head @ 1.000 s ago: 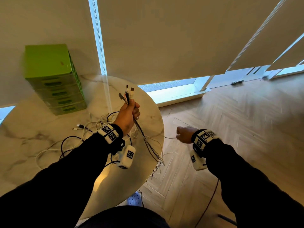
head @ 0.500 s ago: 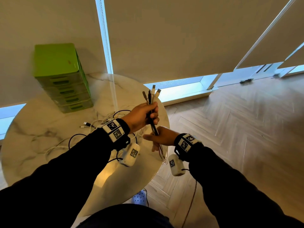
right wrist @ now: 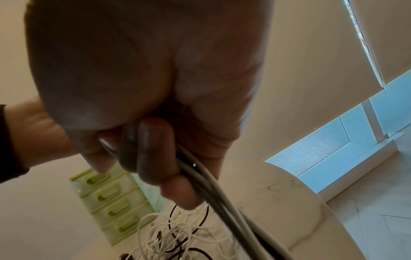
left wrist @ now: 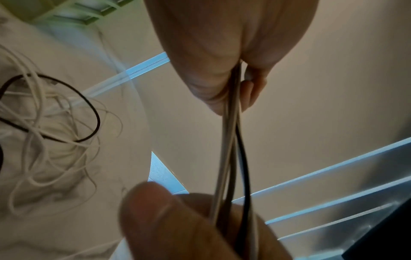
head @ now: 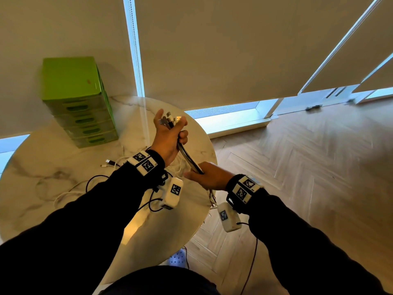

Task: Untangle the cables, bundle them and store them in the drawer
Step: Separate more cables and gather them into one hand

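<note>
Cables (head: 188, 157) hang taut above the desk (head: 53, 167) because I grip their plug ends in my left hand (head: 169, 136) and clamp my right hand (head: 209, 176) lower down, apparently to straighten them.

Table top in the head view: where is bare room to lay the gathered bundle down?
Bare marble shows on the table at its left, below the green drawer unit, and along the near edge under the left sleeve. The middle is crowded: loose cables sprawl from the drawer unit's foot towards both hands.
</note>
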Demonstrator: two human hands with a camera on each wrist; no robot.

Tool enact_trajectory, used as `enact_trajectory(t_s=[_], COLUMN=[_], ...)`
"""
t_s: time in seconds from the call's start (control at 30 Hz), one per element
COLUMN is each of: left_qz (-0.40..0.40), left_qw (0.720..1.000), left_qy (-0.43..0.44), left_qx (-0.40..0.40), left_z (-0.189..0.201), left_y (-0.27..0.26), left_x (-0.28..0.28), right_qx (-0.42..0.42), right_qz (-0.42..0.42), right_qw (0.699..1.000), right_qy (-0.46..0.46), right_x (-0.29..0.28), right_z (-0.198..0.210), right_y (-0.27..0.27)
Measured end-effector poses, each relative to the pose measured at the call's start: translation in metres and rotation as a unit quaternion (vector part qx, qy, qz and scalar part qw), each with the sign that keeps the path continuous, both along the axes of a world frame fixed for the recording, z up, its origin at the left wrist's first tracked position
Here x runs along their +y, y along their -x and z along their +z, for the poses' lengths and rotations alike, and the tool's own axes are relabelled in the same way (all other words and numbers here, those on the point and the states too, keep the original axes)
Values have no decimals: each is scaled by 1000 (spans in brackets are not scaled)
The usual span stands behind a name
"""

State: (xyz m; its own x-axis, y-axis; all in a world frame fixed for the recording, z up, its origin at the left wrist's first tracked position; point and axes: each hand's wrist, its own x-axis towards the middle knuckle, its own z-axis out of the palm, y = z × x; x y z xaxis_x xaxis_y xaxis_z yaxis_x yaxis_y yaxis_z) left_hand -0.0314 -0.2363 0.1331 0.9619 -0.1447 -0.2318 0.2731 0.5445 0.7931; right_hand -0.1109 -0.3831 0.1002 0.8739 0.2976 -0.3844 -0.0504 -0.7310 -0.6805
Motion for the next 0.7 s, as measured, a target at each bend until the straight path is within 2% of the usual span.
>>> enact_trajectory(t_s=[0.2,0.37,0.43,0.53,0.63,0.7], left_qz=[-11,-2,1,-73,-200,-198], left_qw=[1000,999,1000,997,980,980], left_qy=[0,-23,-3,35,-26,-24], left_qx=[-23,-41,-29,-3,2,22], left_z=[6,-1,-1,0,-5,-8], left_y=[-1,-5,-8,-3,7,9], left_x=[1,-4,-3,-2,-6,-8], right_qx=[17,-33,-83,-151,-165,-148], right_qz=[-1,-34,-47,-87,-66,-48], right_qw=[1000,992,990,983,982,986], right_qy=[-1,-120,-101,-60,-70,-63], right_x=[-3,13,11,2,3,4], right_z=[3,9,5,4,16,15], right_y=[2,7,6,0,-3,-5])
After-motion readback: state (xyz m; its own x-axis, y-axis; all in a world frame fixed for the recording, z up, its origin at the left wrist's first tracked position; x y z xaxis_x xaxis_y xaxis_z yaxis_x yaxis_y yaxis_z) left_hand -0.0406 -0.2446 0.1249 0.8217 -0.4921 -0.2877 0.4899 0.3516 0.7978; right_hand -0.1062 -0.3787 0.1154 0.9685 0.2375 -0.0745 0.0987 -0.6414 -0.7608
